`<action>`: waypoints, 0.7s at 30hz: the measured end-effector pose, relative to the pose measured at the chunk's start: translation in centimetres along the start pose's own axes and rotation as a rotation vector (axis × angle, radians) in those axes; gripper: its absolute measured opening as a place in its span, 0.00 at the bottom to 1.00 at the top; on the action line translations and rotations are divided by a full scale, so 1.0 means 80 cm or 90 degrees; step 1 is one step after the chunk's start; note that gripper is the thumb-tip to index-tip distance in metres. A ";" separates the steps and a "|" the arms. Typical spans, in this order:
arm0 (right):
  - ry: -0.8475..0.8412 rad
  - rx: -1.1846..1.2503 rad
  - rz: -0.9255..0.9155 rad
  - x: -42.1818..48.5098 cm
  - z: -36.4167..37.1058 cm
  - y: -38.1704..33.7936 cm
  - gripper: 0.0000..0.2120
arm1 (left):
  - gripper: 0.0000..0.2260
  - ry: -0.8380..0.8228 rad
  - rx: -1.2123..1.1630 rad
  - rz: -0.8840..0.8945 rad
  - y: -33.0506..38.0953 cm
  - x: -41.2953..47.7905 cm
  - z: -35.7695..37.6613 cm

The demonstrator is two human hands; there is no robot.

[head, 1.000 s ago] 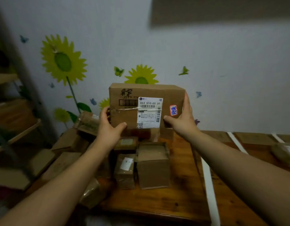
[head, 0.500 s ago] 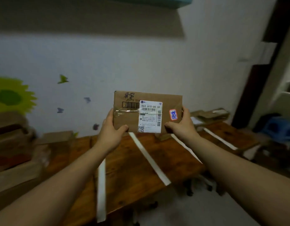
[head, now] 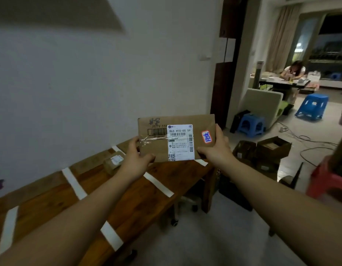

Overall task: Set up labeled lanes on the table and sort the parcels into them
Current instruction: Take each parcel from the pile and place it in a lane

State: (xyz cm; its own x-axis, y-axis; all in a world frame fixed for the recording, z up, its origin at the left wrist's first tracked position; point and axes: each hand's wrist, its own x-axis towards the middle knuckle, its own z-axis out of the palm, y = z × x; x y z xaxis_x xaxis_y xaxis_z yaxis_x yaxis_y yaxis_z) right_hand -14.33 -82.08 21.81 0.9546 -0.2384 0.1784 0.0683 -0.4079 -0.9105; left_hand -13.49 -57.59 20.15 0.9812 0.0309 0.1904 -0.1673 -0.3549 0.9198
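Head view: the parcel (head: 177,139) is held clear above the far end of the worktop (head: 127,200), long axis left-to-right, each lower corner pinched in the grip of the left hand (head: 136,160) and right hand (head: 216,150), with the taped lanes (head: 158,182) lying below and leftward.

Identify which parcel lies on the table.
The small white-labelled parcel beside the wall; the bigger box is held aloft, and the open boxes sit on the floor.

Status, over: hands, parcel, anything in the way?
Hands: left hand and right hand both grip the labeled parcel, held up over the far end of the table. One small parcel sits near the wall, between white tape strips.
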 end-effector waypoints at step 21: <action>-0.075 -0.133 0.041 0.372 -0.089 0.180 0.41 | 0.29 -0.083 0.069 -0.111 -0.053 0.332 0.287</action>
State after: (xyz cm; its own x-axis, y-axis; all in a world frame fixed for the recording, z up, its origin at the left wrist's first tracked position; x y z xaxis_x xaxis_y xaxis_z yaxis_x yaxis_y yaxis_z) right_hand 13.03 -101.31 16.63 0.9830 -0.1707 0.0677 -0.0430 -0.5722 -0.8190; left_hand 15.51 -76.74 13.47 0.9996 -0.0182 -0.0211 0.0105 -0.4527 0.8916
